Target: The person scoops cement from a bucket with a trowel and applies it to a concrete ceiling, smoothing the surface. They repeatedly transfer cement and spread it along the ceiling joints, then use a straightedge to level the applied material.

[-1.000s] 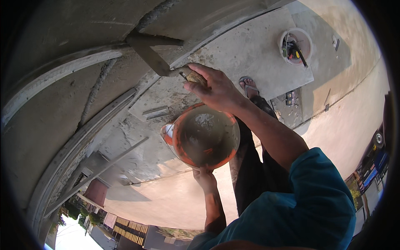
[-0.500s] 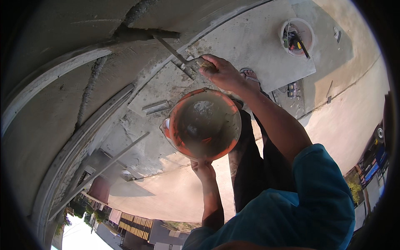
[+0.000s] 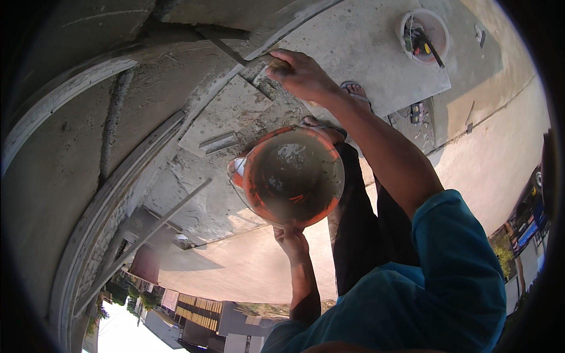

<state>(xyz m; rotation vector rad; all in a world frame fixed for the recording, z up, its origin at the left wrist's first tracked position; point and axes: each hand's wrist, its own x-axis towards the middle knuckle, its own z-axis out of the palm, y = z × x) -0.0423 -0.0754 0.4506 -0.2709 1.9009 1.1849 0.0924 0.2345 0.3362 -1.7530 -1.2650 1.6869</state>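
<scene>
My right hand [image 3: 301,75] is closed around the handle of a trowel [image 3: 223,47]. Its narrow-looking metal blade, seen nearly edge-on, reaches left to the grey plastered wall [image 3: 70,94]. I cannot tell whether it touches the wall. In front of my legs hangs or stands an orange bucket [image 3: 251,183], coated inside with wet grey mortar [image 3: 289,167]. My left hand [image 3: 292,241] grips the bucket's near rim, fingers partly hidden beneath it. The wire handle droops at the bucket's left side.
A pale bucket of tools [image 3: 445,44] stands at the far right. Mortar-spattered boards [image 3: 226,115] lie below the wall, with a short metal channel [image 3: 218,144] on them. A long bar [image 3: 150,235] leans at the left. My sandalled feet [image 3: 357,91] are beyond the orange bucket.
My right hand and the trowel have moved a little up and left along the wall. The bucket and my left hand sit slightly further right in the picture.
</scene>
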